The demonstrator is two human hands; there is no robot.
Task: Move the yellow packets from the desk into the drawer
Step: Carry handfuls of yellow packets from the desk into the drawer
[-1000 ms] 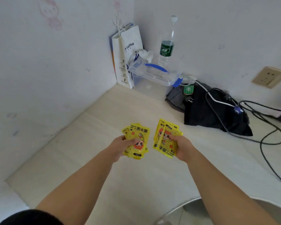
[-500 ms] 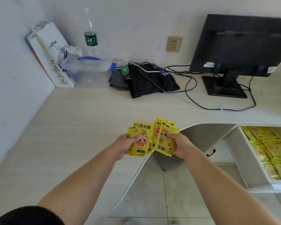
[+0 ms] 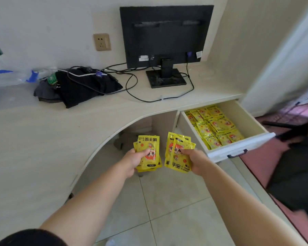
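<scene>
My left hand [image 3: 134,161] grips a small stack of yellow packets [image 3: 148,146] printed with a cartoon face. My right hand [image 3: 196,161] grips a second stack of yellow packets [image 3: 176,153]. Both stacks hang side by side over the tiled floor in the knee gap of the pale desk [image 3: 43,139], a little apart from each other. To the right, the desk's drawer [image 3: 238,150] stands pulled out, and several more yellow packets [image 3: 213,125] lie inside it. My right hand is just left of the drawer's front corner.
A black monitor [image 3: 165,36] stands at the back of the desk with cables [image 3: 132,86] trailing to a heap of black cloth [image 3: 82,86]. Clear plastic items [image 3: 5,79] sit at the far left. A dark chair [image 3: 295,157] and pink floor lie right of the drawer.
The view has swung right from the desk's corner to the drawer. Both hands have carried their packets off the desktop and over the floor, toward the drawer. The two stacks have drawn slightly apart.
</scene>
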